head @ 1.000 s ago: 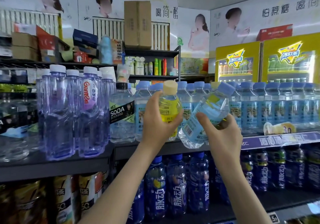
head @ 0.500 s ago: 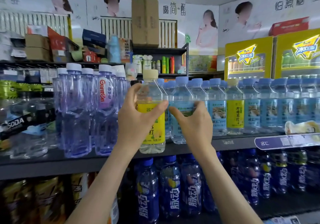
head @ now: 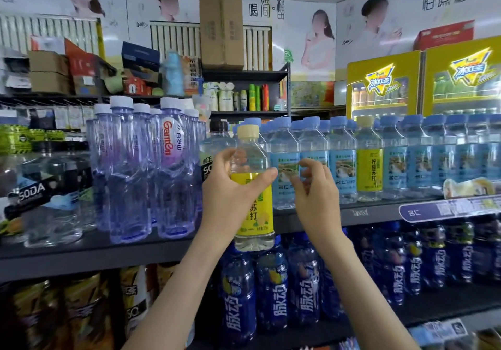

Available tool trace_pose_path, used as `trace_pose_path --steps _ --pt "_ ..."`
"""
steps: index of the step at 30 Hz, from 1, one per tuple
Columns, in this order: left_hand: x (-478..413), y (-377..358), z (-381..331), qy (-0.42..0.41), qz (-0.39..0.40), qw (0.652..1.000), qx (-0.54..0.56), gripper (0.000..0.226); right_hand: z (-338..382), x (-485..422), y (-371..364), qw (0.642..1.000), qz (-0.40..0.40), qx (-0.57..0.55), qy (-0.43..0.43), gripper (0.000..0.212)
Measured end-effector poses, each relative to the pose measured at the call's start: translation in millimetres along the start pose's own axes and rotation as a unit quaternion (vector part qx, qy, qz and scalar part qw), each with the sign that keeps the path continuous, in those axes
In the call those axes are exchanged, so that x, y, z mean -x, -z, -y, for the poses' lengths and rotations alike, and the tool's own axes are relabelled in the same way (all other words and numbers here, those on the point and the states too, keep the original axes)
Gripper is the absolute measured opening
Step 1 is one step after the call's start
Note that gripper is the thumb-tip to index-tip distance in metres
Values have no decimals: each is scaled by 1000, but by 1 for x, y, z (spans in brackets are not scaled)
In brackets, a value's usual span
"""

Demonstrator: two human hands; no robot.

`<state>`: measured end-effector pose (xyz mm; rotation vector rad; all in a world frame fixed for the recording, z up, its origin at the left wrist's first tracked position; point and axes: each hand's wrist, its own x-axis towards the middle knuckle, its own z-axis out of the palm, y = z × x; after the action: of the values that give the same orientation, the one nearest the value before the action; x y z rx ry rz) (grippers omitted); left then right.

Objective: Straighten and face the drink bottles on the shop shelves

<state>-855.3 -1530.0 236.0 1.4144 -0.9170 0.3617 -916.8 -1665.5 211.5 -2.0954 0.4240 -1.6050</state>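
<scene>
**Shop shelving, middle tier: facing in progress**

Dark metal shop shelving (head: 135, 252), drinks on every tier, viewed from just in front.

Nearest: gripped in the left hand (head: 230, 189), thumb across the front and fingers wrapped round the back, a yellow-label bottle (head: 254, 214). Upright, label forward, lifted clear of the shelf, base hanging before the shelf edge, between the black-capped soda bottle (head: 214, 159) and the blue-label row (head: 341, 170). Just beside it, the right hand (head: 315, 195): fingers loosely curled and apart, holding nothing, tips close against the first blue labels; contact not determinable.

Status, as judged:
- Blue-label row upright, labels forward, caps in line; treat as done.
- Left to place: the held bottle. Probable slot: next to the second yellow-label bottle (head: 369, 170), alone amid the blue row. Alternatively, pull that one out to join it.
- Also outstanding: a pale bottle (head: 469, 187) lying on its side at the right end, above the purple price strip (head: 450, 210).
- To the left, tall violet bottles (head: 127, 176), crowded, only one label showing; likely in need of turning.

Obstructions: tight packing in the row, no visible gap for the held bottle; expect to shift neighbours first. Below, dark blue bottles (head: 306, 292) on the lower tier, labels mostly forward.

Farther back: a rack (head: 244, 74) with spray cans (head: 257, 97), a tall cardboard box (head: 221, 29) on top, two yellow drink coolers (head: 382, 86) at right, posters (head: 320, 40) on the wall.
</scene>
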Motion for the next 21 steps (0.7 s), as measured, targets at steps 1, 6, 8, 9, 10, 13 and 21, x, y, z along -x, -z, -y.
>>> trace_pose_path --steps 1,6,8,9,10,13,21 --pt "2 -3 -1 6 11 1000 6 59 5 4 9 998 -2 -61 -13 22" --pt "8 -26 -10 38 50 997 52 66 21 26 53 963 171 -207 -40 28" --pt "11 -39 -17 52 58 994 78 68 17 29 67 966 187 -172 -39 35" --pt "13 -47 -20 59 60 993 85 70 14 30 74 970 188 -150 -38 41" --pt "15 -55 -24 64 61 992 86 72 11 30 82 974 188 -122 -34 47" --pt "22 -86 -36 64 62 994 58 78 0 32 101 984 171 -46 -17 58" --pt "45 -212 -77 41 81 995 31 76 -78 16 185 993 91 69 -27 62"
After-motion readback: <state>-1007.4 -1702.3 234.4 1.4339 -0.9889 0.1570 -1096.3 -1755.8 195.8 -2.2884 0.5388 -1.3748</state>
